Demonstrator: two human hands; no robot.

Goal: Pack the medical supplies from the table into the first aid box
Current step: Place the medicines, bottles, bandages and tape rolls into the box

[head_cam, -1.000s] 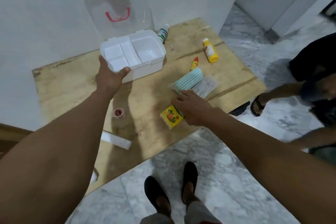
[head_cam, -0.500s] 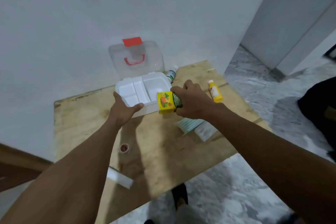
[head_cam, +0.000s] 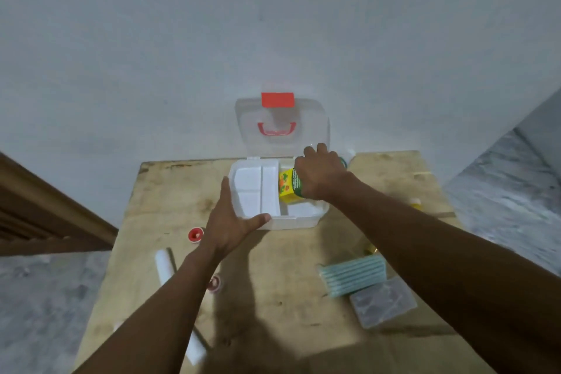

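Standing against the wall at the table's (head_cam: 303,276) far edge: the box (head_cam: 299,218), clear lid (head_cam: 282,127) propped open behind it. Bracing the box's near-left corner: left hand (head_cam: 233,226), fingers spread flat along the left wall, thumb pressing the front rim. Reaching over the right compartment: right hand (head_cam: 318,176), fingers curled and pinching the yellow carton (head_cam: 287,187), lowering it in beside the divider, its base seemingly not yet seated. Lying near the table's right edge: a teal pack (head_cam: 353,278), with a clear sachet (head_cam: 384,302) touching its near side. Lying toward the left edge: a white roll (head_cam: 164,264), partly hidden by the left forearm. Sitting near the left hand: a red cap (head_cam: 195,235); a second red piece (head_cam: 214,283) showing beside the forearm. Peeking out at the far right edge: something yellow, too hidden for naming.

Risking, likely: the carton catching on the divider or the rim and tipping out if let go early; jamming upright and crowding the compartment; the light box sliding or the lid dropping if the left hand lets up.
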